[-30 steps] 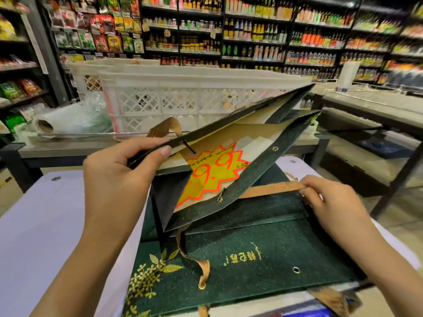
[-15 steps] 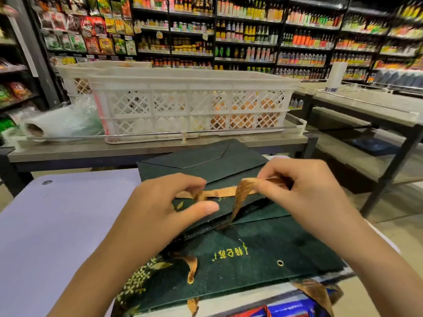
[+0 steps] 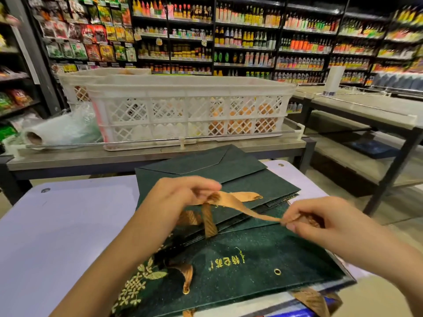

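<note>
- Ribbon (image 3: 251, 212) stretched just above the folded bag (image 3: 263, 266), which lies flat on the tabletop (image 3: 68, 225).
- Left grip (image 3: 178, 197) pinches the ribbon's middle; right grip (image 3: 320, 225) pinches its free end.
- Hold it flat and untwisted; pull gently so the bag's eyelet (image 3: 259, 197) doesn't tear.

White lattice crate (image 3: 187, 110) with round orange things inside, on a steel counter (image 3: 137, 157), roll of clear plastic bags (image 3: 45, 133) just left of it, white tabletop (image 3: 57, 225) nearer, shelves of bottles (image 3: 247, 42) behind, snack packets (image 3: 91, 30) upper left.
</note>
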{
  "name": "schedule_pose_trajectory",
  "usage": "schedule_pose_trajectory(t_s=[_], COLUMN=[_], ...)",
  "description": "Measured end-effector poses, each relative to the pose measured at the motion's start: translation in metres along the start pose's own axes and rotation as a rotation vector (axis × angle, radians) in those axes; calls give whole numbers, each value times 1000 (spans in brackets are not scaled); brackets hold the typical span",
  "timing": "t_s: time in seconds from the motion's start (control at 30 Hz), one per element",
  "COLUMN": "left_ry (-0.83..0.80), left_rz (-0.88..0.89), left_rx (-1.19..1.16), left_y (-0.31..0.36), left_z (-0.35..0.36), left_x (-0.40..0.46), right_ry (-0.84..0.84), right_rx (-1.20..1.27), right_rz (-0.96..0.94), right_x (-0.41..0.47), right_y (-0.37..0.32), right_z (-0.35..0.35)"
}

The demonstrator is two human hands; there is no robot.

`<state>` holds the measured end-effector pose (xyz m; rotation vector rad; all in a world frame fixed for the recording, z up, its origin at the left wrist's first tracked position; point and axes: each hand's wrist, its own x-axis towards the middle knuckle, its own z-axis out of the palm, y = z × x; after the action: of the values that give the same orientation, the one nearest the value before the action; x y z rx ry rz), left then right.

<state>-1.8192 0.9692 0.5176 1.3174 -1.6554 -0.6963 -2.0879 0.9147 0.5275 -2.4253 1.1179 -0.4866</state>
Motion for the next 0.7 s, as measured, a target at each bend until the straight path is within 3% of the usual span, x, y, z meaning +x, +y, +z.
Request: schedule_pose_trajectory(t_s=[0.07, 0.1, 0.13, 0.2, 0.23, 0.3, 0.4, 0.57, 0.7], left_ry=[8, 46, 69, -44, -147, -328, -384, -324, -106], left_rz=[-35, -40, 5, 78, 45, -110, -148, 81, 120], left_rx=[-158, -125, 58, 666, 876, 1074, 1164, 1347, 1365], left_y=[11, 17, 24, 29, 28, 22, 16, 33, 59], left_z=[5, 12, 21, 45, 55, 72, 81, 81, 61], left_x=[21, 31, 40, 51, 58, 69, 78, 76, 74], right_ry=[38, 61, 93, 158, 175, 168, 168, 153, 204], right_rx=[7, 2, -7, -26, -31, -30, 2, 86, 181], right_rz=[38, 60, 74, 68, 79, 122, 147, 176, 95], right_x=[-3, -4, -3, -1, -1, -2, -5, -7, -1], right_y=[4, 4, 4, 7, 7, 8, 10, 13, 3], right_z=[7, 11, 15, 23, 25, 27, 25, 27, 32])
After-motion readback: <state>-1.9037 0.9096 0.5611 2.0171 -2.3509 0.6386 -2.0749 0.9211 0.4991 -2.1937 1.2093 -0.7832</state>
